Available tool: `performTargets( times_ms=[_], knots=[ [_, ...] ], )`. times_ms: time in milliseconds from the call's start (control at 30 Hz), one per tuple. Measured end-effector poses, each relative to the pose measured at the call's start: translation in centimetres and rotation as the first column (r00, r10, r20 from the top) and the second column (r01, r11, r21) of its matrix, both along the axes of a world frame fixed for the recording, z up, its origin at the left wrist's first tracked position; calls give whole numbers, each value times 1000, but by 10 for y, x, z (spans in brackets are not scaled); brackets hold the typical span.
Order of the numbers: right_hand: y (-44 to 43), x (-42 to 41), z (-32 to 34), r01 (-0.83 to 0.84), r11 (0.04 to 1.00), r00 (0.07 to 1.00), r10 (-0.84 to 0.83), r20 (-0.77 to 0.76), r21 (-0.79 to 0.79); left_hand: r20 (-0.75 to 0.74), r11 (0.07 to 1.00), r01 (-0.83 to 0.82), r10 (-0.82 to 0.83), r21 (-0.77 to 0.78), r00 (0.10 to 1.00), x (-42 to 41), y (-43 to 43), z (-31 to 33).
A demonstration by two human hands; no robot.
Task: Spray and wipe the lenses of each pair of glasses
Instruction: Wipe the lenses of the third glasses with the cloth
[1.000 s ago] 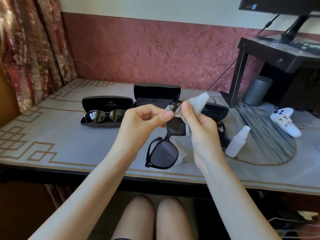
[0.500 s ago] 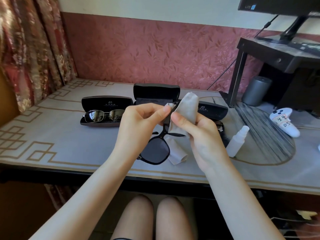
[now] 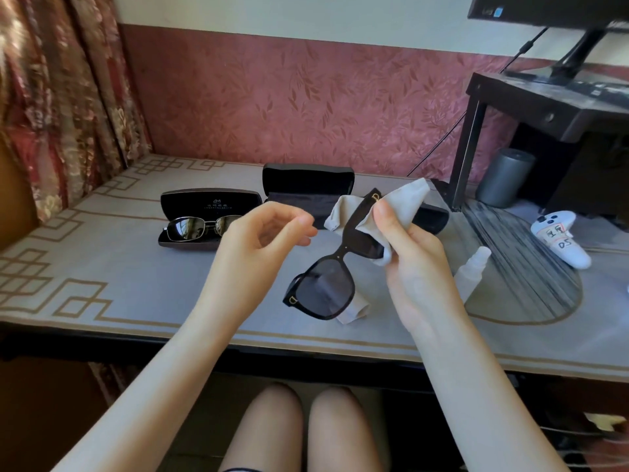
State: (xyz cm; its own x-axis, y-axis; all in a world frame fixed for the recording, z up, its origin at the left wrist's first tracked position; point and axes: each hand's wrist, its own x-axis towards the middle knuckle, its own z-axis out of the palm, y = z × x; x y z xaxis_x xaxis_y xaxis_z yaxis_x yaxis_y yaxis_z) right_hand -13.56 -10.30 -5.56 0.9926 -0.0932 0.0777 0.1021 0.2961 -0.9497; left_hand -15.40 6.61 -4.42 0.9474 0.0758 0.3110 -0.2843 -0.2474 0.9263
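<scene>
The right hand (image 3: 412,257) has its thumb pressed down and its fingers wrapped behind, clamping a pale grey cloth (image 3: 405,201) over the upper lens of a pair of black sunglasses (image 3: 328,289). The hand holds the frame through the cloth, tilted on a diagonal above the table (image 3: 102,267). The lower lens hangs bare toward the table's near edge, and a loose end of the cloth trails out beneath it. Just to the left, the left hand (image 3: 262,240) hovers with its fingers (image 3: 299,220) loosely curled and slightly apart, gripping nothing, close to the frame without touching it. Behind the right wrist stands a white spray bottle (image 3: 474,269), partly hidden by the hand. Farther back lie three glasses cases. An open black case (image 3: 308,185) sits at centre, and a dark case (image 3: 434,216) peeps out from behind the cloth. An open case on the left (image 3: 209,202) holds metal-framed sunglasses (image 3: 200,227) resting in its tray. At the right end of the table lies a white game controller (image 3: 561,241) with handwritten labels. Beyond it, a grey cylinder (image 3: 505,177) stands under a black stand (image 3: 544,103) that carries a monitor (image 3: 544,5). A patterned curtain (image 3: 51,97) hangs at the far left, and the person's bare knees show below the table edge.
</scene>
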Motion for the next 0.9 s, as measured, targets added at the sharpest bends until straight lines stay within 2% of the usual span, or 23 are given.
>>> performTargets(
  times_ms=[100, 167, 367, 533, 700, 900],
  knots=[
    [1, -1, 0, -18, 999, 1000, 18, 4, 28, 59, 997, 7, -11, 75, 998, -8, -5, -2],
    [1, -2, 1, -46, 998, 999, 45, 22, 38, 36, 992, 62, -67, 110, 997, -11, -8, -2],
    [1, -3, 6, -95, 987, 995, 92, 25, 133, -111, 990, 140, -141, -21, 984, -4, -8, -3],
    [3, -2, 6, -76, 989, 997, 71, 41, 128, -167, 964, 250, -262, -85, 951, -5, -9, -4],
    [8, -4, 2, -93, 993, 995, 91, 28, 79, -151, 967, 225, -242, -123, 958, -6, -12, -8],
    [14, -7, -3, -133, 990, 991, 134, 29, -44, -63, 981, 84, -97, -175, 993, -4, -17, -10]
  ],
)
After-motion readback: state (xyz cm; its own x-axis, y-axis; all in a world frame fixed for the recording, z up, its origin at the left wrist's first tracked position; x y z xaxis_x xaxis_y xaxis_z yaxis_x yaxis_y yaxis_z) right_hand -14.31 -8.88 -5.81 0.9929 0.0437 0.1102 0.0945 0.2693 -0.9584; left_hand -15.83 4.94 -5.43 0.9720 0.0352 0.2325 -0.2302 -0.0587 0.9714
